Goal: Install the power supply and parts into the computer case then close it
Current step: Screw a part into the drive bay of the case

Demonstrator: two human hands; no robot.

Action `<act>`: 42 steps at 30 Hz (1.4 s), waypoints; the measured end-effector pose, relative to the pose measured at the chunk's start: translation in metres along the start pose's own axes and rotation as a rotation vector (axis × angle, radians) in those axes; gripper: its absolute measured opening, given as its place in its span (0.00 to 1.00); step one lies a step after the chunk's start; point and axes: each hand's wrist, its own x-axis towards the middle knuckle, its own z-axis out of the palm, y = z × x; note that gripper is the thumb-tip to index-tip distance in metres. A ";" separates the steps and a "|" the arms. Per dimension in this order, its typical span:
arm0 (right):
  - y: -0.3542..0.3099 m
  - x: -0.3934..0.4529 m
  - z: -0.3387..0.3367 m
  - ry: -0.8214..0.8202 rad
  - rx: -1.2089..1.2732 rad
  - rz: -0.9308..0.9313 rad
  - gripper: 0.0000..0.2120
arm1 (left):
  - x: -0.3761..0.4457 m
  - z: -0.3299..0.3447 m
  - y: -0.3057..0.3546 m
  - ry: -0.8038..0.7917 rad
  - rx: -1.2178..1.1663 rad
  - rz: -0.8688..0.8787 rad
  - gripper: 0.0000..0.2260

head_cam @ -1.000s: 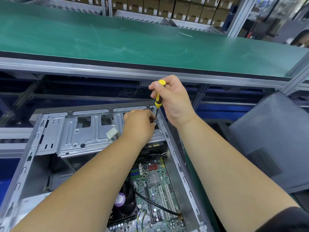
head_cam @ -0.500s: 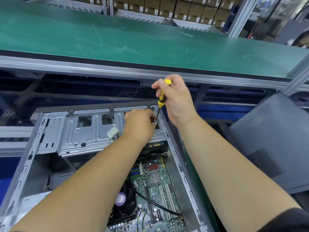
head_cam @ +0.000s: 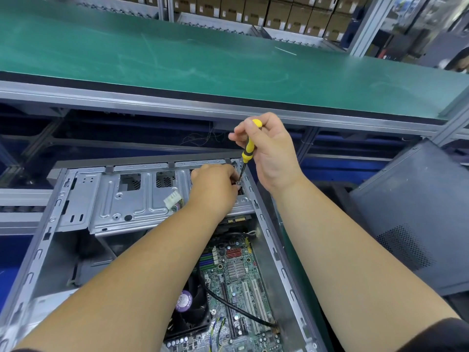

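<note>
An open grey computer case (head_cam: pixel 269 240) lies below me with its motherboard (head_cam: pixel 236 295) showing. Across its far end sits a silver drive cage (head_cam: pixel 132 199). My right hand (head_cam: pixel 271 153) grips a yellow and black screwdriver (head_cam: pixel 248 148), nearly upright, its tip on a screw (head_cam: pixel 238 182) at the cage's right end. My left hand (head_cam: pixel 215 189) rests on the cage there, fingers curled around the screw spot; what they pinch is hidden. A white connector (head_cam: pixel 173 200) pokes out beside my left wrist.
A dark grey side panel (head_cam: pixel 416 219) leans to the right of the case. A green-topped bench (head_cam: pixel 203 59) runs across above, with its metal rail close over my right hand. Cardboard boxes (head_cam: pixel 253 11) line shelves behind. A black cable (head_cam: pixel 236 308) crosses the motherboard.
My right hand has shifted slightly right and turned on the screwdriver handle, its tip staying at the screw. My left hand has stayed on the cage.
</note>
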 end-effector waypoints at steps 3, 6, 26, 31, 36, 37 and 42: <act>0.002 0.001 0.001 0.045 -0.058 0.007 0.06 | 0.000 0.000 0.000 0.001 0.009 -0.001 0.05; 0.002 -0.002 0.002 0.032 0.050 0.026 0.11 | 0.000 0.000 0.000 0.004 0.003 0.005 0.06; 0.003 -0.006 0.006 0.053 -0.072 0.001 0.07 | 0.001 0.001 -0.001 -0.004 0.000 0.007 0.07; 0.003 -0.003 0.007 0.028 -0.111 -0.007 0.06 | 0.000 0.000 -0.001 0.005 0.007 0.021 0.06; 0.004 -0.006 0.005 0.048 0.051 -0.020 0.16 | 0.000 0.000 -0.002 0.010 -0.011 0.022 0.06; 0.004 -0.006 0.004 0.054 0.034 -0.016 0.16 | 0.000 0.000 -0.001 0.007 -0.009 0.020 0.06; 0.003 -0.003 0.005 0.082 -0.132 -0.005 0.07 | 0.000 0.000 -0.001 -0.002 -0.004 0.017 0.05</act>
